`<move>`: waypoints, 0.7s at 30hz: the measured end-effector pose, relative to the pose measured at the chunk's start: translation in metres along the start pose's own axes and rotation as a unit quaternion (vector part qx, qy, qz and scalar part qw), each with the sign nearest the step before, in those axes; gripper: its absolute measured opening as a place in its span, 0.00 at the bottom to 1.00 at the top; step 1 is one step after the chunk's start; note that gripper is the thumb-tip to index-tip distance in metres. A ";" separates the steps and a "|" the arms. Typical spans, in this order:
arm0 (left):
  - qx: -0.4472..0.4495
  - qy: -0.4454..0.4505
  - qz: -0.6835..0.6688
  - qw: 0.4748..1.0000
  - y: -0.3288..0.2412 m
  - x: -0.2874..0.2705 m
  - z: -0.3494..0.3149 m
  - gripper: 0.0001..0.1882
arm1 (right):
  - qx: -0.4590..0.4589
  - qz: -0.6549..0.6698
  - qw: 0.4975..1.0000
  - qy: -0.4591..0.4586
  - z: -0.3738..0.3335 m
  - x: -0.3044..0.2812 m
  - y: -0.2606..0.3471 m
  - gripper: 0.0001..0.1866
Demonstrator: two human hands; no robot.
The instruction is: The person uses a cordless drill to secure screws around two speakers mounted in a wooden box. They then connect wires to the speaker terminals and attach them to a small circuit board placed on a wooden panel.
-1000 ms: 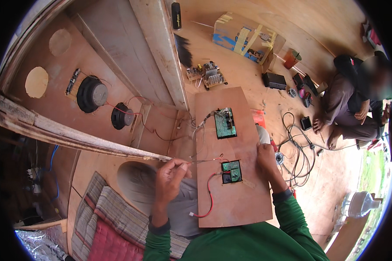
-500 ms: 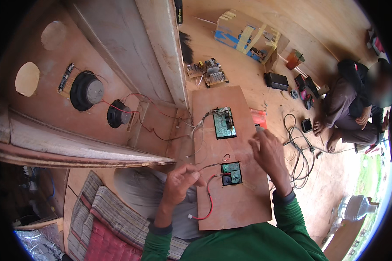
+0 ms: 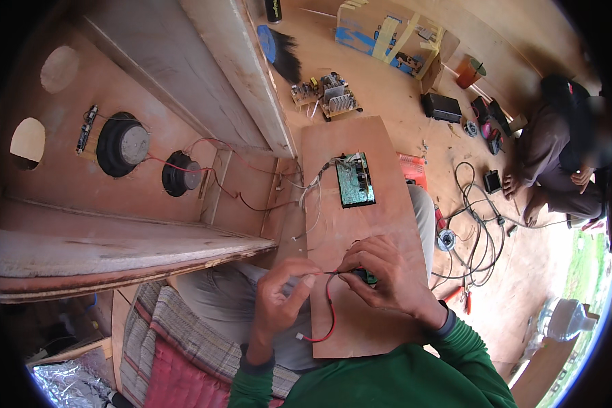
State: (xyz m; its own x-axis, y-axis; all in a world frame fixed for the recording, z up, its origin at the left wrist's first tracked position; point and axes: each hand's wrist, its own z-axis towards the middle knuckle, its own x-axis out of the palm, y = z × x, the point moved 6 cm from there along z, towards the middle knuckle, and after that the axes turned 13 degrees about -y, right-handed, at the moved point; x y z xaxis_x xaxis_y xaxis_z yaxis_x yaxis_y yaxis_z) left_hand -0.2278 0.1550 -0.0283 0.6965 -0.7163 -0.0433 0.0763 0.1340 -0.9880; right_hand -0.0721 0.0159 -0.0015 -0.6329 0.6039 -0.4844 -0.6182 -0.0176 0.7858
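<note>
Red cable [image 3: 332,313], white-tipped: laid on wooden panel [image 3: 360,333]. Thin wire [image 3: 328,273]: pinched above the panel by left hand [image 3: 282,297] and right hand [image 3: 386,275]. Small circuit board [image 3: 370,277]: partly covered by right hand. Larger circuit board [image 3: 354,182]: set farther up the panel. Two speakers [image 3: 126,144]: mounted in cabinet [image 3: 109,238].

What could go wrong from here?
A hard pull by the left hand could strain the thin dark wire it pinches. The white plug on the red wire hangs off the brown wooden panel and might snag. The panel seems to rest on the person's legs; tipping it could tug the grey wire bundle at the large green circuit board.
</note>
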 end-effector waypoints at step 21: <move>-0.174 -0.138 -0.021 0.975 0.012 0.038 -0.027 0.11 | 0.282 0.269 0.918 0.075 -0.020 0.009 -0.034 0.08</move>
State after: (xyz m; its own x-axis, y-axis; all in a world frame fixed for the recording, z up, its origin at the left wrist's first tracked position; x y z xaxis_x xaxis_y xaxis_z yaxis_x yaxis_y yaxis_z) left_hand -0.2202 0.1111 -0.0459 0.8674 -0.4976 -0.0086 -0.1044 -0.1651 -0.9807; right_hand -0.0658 0.0058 -0.0400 -0.8591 0.5116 0.0169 0.1143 0.1596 0.9805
